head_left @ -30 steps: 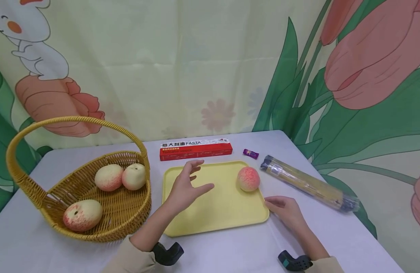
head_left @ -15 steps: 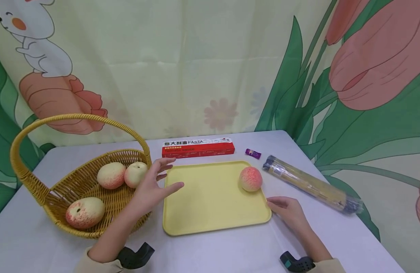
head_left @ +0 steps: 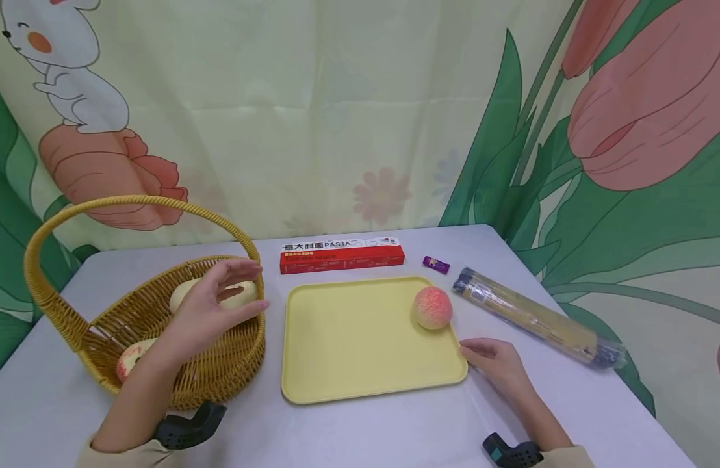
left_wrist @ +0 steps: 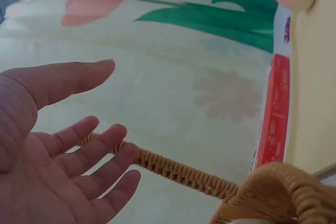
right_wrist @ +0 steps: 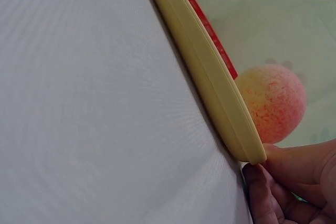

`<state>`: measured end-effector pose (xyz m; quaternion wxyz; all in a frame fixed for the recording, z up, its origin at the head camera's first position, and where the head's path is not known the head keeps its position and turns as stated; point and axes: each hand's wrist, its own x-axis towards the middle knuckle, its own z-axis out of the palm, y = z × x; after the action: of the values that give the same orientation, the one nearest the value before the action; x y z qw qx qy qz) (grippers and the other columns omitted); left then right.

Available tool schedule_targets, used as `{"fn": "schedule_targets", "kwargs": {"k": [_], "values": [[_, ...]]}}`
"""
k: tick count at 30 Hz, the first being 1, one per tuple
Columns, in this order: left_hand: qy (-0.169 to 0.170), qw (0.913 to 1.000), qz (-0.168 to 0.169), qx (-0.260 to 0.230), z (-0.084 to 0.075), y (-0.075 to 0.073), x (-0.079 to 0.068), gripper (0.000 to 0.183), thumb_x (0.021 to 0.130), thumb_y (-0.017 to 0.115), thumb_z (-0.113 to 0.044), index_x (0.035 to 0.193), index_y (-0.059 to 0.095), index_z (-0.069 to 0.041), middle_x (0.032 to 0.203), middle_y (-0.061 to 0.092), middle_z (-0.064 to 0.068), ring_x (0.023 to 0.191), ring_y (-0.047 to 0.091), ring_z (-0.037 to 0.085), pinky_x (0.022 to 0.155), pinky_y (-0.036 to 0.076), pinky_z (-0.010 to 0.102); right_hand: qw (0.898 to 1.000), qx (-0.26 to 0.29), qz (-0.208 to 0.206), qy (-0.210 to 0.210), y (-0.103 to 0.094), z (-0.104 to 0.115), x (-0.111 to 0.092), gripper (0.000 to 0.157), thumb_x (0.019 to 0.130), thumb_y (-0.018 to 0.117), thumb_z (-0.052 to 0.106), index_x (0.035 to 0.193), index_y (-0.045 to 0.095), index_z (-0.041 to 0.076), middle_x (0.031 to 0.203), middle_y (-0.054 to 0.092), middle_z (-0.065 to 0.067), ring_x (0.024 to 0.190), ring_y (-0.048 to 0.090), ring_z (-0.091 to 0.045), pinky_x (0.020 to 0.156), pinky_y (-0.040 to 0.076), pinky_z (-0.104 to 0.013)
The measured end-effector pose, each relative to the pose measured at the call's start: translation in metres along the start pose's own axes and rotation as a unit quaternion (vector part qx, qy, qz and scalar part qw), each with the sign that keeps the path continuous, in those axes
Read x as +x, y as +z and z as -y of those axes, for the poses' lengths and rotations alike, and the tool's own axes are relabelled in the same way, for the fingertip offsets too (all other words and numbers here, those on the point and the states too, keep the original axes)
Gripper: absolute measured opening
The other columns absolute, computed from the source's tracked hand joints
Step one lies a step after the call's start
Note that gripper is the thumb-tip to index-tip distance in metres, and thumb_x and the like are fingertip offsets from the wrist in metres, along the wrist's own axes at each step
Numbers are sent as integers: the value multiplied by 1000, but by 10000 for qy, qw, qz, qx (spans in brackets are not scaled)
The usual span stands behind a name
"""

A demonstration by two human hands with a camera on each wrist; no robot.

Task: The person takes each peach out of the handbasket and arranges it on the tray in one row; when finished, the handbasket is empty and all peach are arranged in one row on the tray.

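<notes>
My left hand (head_left: 210, 305) is over the wicker basket (head_left: 219, 383), fingers apart and nothing in them; the left wrist view shows the bare palm (left_wrist: 47, 182). Behind the hand, partly covered, pale peaches (head_left: 240, 297) lie in the basket, and another peach (head_left: 132, 356) sits near its front left. My right hand (head_left: 497, 364) pinches the right edge of the yellow tray (head_left: 360, 344); in the right wrist view the thumb (right_wrist: 294, 163) lies on the rim with fingers curled below. On the tray's right side rests a pink peach (head_left: 433, 308).
A red pasta box (head_left: 342, 257) lies behind the tray. Right of it is a small purple packet (head_left: 436, 264). A long clear-wrapped bundle (head_left: 535, 318) lies slanted at the right. The basket's tall handle (head_left: 143, 200) arches above it.
My left hand has moved left from above the tray to over the basket, still holding nothing. My right hand has stayed at the tray's edge, and the tray and its peach look unmoved.
</notes>
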<state>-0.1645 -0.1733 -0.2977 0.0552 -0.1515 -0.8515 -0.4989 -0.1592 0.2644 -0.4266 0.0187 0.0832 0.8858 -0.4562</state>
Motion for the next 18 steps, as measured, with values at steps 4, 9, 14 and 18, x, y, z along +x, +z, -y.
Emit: {"fn": "schedule_targets", "kwargs": {"k": [4, 9, 14, 18], "values": [[-39, 9998, -67, 156, 9, -13, 5, 57, 82, 70, -24, 127, 41, -2, 121, 51, 14, 114, 46, 27, 94, 37, 48, 10000, -3, 16, 61, 0, 0, 0, 37, 85, 65, 24, 110, 62, -4, 110, 62, -19, 111, 50, -37, 92, 38, -49], [-211, 9991, -233, 282, 25, -24, 16, 60, 83, 69, -25, 129, 39, -2, 124, 48, 19, 113, 47, 34, 93, 37, 51, 10000, -63, -13, 33, -1, -1, 0, 38, 85, 65, 24, 110, 62, -4, 110, 61, -19, 111, 50, -37, 92, 39, -50], [-547, 9981, -173, 218, 36, -26, 22, 62, 83, 69, -25, 131, 36, -1, 128, 44, 20, 116, 44, 38, 94, 35, 54, 10000, -80, -10, -16, 0, -2, -1, 37, 85, 65, 24, 109, 62, -4, 109, 62, -19, 110, 50, -38, 92, 38, -50], [-790, 9965, -130, 228, 45, -28, 28, 65, 83, 69, -25, 133, 35, 0, 131, 42, 21, 119, 41, 38, 96, 32, 55, 10000, -68, -17, 49, 1, -2, 0, 36, 85, 66, 24, 109, 63, -3, 110, 62, -19, 111, 49, -38, 92, 38, -50]]}}
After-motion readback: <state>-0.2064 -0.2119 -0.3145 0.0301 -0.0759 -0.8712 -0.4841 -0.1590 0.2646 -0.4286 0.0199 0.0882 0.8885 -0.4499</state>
